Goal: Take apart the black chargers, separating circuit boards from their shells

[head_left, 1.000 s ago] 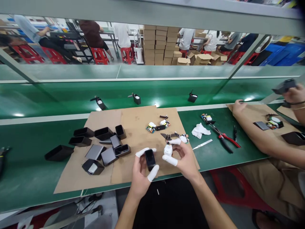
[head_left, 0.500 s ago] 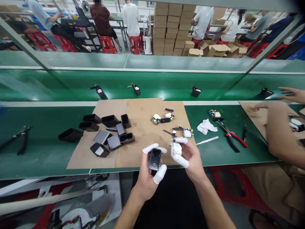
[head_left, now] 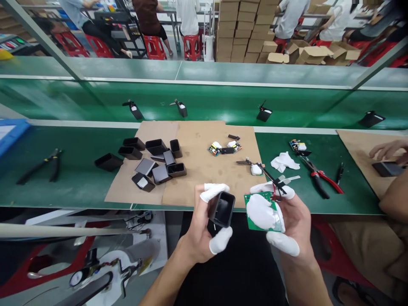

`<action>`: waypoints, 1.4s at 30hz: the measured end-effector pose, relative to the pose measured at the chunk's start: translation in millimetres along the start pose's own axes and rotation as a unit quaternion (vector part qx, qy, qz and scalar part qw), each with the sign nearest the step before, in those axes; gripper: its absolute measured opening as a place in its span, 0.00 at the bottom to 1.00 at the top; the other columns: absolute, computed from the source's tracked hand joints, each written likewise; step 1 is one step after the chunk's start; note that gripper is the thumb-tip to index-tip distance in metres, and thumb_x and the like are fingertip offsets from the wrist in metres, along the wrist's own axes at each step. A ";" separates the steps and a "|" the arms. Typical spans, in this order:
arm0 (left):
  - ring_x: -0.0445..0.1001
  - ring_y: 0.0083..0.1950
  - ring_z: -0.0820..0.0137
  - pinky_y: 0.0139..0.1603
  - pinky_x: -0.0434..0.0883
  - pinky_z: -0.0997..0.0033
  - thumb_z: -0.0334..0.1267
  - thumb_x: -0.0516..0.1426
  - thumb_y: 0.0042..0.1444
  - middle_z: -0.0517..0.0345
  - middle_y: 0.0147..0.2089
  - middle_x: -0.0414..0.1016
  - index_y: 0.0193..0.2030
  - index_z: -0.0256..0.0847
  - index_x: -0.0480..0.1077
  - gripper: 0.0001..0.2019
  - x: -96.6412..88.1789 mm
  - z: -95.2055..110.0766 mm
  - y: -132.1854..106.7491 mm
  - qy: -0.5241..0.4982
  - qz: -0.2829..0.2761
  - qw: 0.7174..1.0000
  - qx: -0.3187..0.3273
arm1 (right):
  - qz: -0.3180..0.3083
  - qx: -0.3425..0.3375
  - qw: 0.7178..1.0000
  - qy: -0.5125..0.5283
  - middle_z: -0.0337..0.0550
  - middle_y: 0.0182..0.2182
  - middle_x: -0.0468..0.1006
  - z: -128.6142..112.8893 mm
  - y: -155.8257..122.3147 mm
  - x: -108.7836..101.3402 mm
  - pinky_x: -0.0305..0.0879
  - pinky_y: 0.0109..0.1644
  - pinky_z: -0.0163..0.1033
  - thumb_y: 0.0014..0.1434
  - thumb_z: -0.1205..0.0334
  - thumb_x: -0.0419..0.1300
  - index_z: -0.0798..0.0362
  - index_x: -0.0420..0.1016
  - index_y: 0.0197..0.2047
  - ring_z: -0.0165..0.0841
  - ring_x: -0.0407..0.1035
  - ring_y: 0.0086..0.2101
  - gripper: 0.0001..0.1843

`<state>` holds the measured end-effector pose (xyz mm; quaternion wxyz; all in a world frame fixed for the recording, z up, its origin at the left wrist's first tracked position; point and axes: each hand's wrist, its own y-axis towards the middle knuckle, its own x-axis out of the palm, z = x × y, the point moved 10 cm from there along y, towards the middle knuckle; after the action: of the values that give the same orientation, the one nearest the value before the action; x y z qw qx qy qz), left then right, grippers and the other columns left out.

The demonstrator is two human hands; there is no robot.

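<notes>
My left hand (head_left: 204,229), with white finger cots on its fingertips, grips a black plastic housing (head_left: 224,209) whose open end faces me. In my right hand (head_left: 295,221), also with finger cots, is a green circuit board (head_left: 251,225) with a white pad over it and dark leads at its top. Board and housing are apart, side by side above the table's front edge. Several black housings (head_left: 156,147) lie in a group on the cardboard to the left. Small circuit boards (head_left: 215,148) with a black piece between them rest on the cardboard farther back.
Red-handled pliers (head_left: 325,180), a crumpled white cloth (head_left: 284,161) and a black pen-like tool (head_left: 340,172) lie at right. Black-handled cutters (head_left: 43,168) lie at left. A co-worker's hand (head_left: 390,148) is at the right. Black units (head_left: 264,112) are spaced along the green belt (head_left: 219,102).
My right hand has turned and moved right, bringing the circuit board's padded face into view. The housing has shifted slightly right in the picture. The co-worker's hand now touches a black housing.
</notes>
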<state>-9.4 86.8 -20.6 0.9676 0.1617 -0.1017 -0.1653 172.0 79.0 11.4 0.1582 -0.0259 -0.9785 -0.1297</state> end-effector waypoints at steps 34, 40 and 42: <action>0.82 0.53 0.49 0.58 0.77 0.51 0.46 0.68 0.50 0.48 0.47 0.83 0.51 0.41 0.81 0.21 11.8 -52.1 -12.2 -0.346 0.019 0.916 -0.202 | -0.108 -0.036 0.989 -0.092 0.45 0.41 0.83 -1.9 -23.6 28.7 0.81 0.43 0.59 0.46 0.61 0.84 0.39 0.78 0.61 0.45 0.78 0.36 0.40; 0.82 0.56 0.45 0.62 0.76 0.45 0.46 0.68 0.48 0.46 0.49 0.84 0.49 0.41 0.81 0.21 12.4 -54.2 -12.0 -0.339 0.025 0.913 -0.226 | -0.113 -0.053 0.986 -0.106 0.42 0.39 0.82 -7.1 -21.0 33.1 0.81 0.43 0.54 0.48 0.61 0.84 0.38 0.78 0.61 0.44 0.78 0.38 0.39; 0.81 0.57 0.44 0.62 0.75 0.45 0.45 0.68 0.48 0.46 0.50 0.84 0.49 0.40 0.81 0.21 12.2 -54.2 -12.0 -0.341 0.030 0.912 -0.227 | -0.123 -0.055 0.984 -0.114 0.42 0.39 0.82 -8.3 -20.4 35.4 0.81 0.44 0.53 0.48 0.62 0.83 0.39 0.78 0.61 0.44 0.78 0.39 0.38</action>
<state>11.9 86.9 -73.3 0.8893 -0.1320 -0.3898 -0.1996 139.1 57.5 25.2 0.0266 0.0715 -0.9772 -0.1980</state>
